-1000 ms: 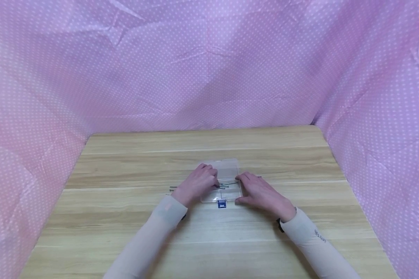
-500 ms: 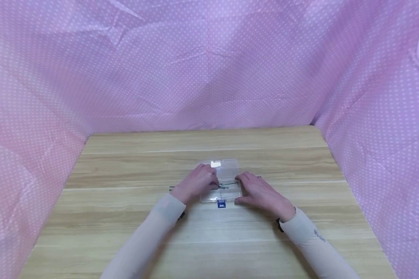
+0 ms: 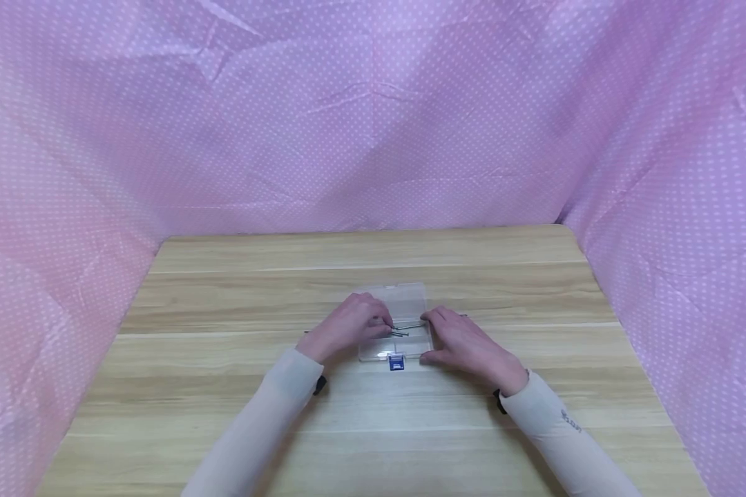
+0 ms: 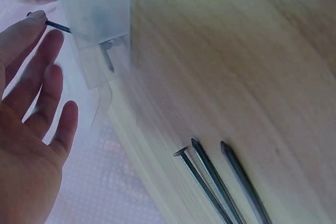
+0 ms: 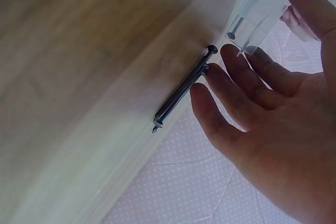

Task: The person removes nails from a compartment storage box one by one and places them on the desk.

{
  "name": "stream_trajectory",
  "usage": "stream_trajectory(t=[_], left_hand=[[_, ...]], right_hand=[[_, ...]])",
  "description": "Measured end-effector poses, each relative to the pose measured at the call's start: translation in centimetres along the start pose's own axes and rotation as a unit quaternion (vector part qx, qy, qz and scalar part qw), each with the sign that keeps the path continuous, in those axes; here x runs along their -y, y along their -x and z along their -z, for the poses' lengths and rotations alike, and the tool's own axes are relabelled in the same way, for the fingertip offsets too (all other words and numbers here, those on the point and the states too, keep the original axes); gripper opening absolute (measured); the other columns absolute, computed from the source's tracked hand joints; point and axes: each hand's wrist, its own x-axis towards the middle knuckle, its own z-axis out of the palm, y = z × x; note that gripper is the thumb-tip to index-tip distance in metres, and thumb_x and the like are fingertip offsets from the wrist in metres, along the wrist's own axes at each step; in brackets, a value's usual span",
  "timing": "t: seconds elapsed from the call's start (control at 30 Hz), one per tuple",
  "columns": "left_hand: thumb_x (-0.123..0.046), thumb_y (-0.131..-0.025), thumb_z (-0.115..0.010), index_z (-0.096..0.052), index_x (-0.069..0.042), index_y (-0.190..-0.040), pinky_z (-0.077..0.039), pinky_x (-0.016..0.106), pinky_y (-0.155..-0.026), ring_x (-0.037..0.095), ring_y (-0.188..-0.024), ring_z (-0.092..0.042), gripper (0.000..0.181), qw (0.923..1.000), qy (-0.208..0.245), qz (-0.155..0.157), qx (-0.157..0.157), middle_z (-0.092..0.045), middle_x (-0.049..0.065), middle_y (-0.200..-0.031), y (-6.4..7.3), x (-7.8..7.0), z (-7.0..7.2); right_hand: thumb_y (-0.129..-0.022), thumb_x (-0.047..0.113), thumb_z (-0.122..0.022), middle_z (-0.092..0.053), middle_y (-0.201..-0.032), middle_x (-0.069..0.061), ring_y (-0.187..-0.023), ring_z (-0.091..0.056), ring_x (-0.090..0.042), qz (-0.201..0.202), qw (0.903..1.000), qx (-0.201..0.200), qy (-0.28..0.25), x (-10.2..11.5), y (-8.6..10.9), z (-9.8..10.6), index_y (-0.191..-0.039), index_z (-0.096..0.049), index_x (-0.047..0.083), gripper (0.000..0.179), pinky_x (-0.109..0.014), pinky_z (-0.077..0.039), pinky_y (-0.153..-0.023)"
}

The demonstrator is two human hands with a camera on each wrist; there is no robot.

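Note:
A clear plastic storage box [image 3: 382,352] lies on the table with its lid [image 3: 407,297] folded back and a blue tag [image 3: 396,362] at its front. My left hand [image 3: 348,323] is over the left side of the box. In the left wrist view, its thumb and index finger pinch a nail [image 4: 59,27] partly hidden by the box, while the other fingers spread loosely. My right hand [image 3: 466,345] grips the right end of the box, thumb at the near corner, fingers farther back. Several nails [image 3: 400,335] lie in the box.
Nails [image 4: 207,187] lie on the wooden table [image 3: 273,442] left of the box, partly under my left wrist. More nails [image 5: 181,93] lie just beyond my right fingertips. Pink dotted cloth [image 3: 373,124] hangs around the table's back and sides.
My left hand shifts slightly, its thumb and index finger now reaching farther out over the nails in the box. The right hand stays at the box's right end.

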Motion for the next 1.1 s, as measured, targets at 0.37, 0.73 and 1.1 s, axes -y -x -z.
stream_trajectory(t=[0.37, 0.73, 1.1], left_hand=[[-0.021, -0.097, -0.075, -0.079, -0.017, -0.108, -0.048, 0.040, -0.103, 0.013, -0.101, -0.067, 0.013, 0.9982, 0.011, -0.022, -0.054, -0.077, -0.006, -0.105, 1.1, 0.3, 0.8], [-0.019, -0.095, -0.076, -0.081, -0.019, -0.105, -0.047, 0.044, -0.105, 0.016, -0.104, -0.066, 0.011, 0.9938, -0.009, -0.032, -0.106, -0.076, -0.006, -0.103, 2.7, 0.1, 2.1], [-0.017, -0.093, -0.079, -0.081, -0.017, -0.100, -0.044, 0.049, -0.109, 0.022, -0.107, -0.064, 0.008, 0.9888, -0.038, -0.017, -0.143, -0.075, -0.003, -0.099, 4.2, -0.1, 2.8]], right_hand=[[-0.080, 0.040, -0.089, -0.062, -0.125, -0.010, -0.106, -0.057, -0.020, 0.002, 1.0000, 0.002, 0.003, 0.0, 0.0, 0.0, -0.137, -0.056, -0.001, 0.077, -0.045, -0.054, -0.091], [-0.081, 0.041, -0.089, -0.062, -0.125, -0.010, -0.106, -0.057, -0.020, -0.012, 0.9999, 0.009, -0.005, 0.2, -0.1, 0.1, -0.138, -0.056, 0.000, 0.078, -0.044, -0.053, -0.093], [-0.081, 0.040, -0.089, -0.062, -0.128, -0.010, -0.109, -0.057, -0.021, -0.010, 0.9999, 0.006, -0.009, 0.1, -0.1, 0.0, -0.139, -0.055, 0.000, 0.077, -0.047, -0.053, -0.095]])
